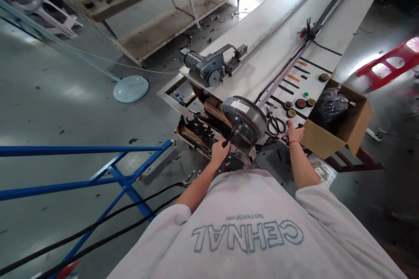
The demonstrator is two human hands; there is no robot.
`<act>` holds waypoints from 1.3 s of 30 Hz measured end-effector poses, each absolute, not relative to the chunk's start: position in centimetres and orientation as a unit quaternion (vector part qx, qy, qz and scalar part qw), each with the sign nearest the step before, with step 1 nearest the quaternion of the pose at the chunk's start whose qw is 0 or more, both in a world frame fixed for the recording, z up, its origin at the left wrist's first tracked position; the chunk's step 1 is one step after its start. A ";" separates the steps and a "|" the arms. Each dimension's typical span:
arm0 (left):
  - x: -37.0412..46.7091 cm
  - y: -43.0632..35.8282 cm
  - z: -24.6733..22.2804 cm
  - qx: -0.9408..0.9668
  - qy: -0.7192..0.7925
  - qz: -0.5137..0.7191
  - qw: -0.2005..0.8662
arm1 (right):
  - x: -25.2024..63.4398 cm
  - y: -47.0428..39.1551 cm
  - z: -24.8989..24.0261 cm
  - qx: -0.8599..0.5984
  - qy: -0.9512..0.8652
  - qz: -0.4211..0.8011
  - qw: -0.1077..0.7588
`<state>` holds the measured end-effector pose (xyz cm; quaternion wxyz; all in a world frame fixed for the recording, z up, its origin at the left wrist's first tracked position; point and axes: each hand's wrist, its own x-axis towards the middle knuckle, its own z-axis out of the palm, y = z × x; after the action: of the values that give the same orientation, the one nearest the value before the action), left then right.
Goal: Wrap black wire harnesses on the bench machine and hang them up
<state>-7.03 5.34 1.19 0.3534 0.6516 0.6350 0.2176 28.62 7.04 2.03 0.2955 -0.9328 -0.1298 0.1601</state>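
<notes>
My left hand is closed round a black rod-like handle that points toward the hub of a grey wheel-shaped reel at the near end of the long white bench. At the bench's front edge, my right hand has its fingers bent, with a dark bit by them; what they hold, if anything, is too small to make out. Black-handled scissors lie just left of it. Beyond it sit several tape rolls, one with a red centre, and a small green piece.
Black and orange tape strips line the white bench. An open cardboard box with a dark plastic bag stands right. A motor unit sits on the far-left corner. Blue metal frame and black cables are at left.
</notes>
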 end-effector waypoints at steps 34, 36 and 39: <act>-9.9 2.2 3.0 0.624 0.619 0.281 0.386 | 28.7 7.0 1.9 -0.935 -0.135 0.164 0.282; -9.3 3.1 3.0 0.631 0.611 0.293 0.378 | 28.7 7.0 1.8 -0.937 -0.136 0.158 0.282; -8.5 4.1 3.1 0.629 0.599 0.313 0.385 | 28.6 7.0 1.6 -0.941 -0.138 0.143 0.273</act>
<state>-8.49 4.07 3.13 0.3851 0.6289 0.5987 0.3127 28.57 7.00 1.65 0.2731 -0.9412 -0.1382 0.1430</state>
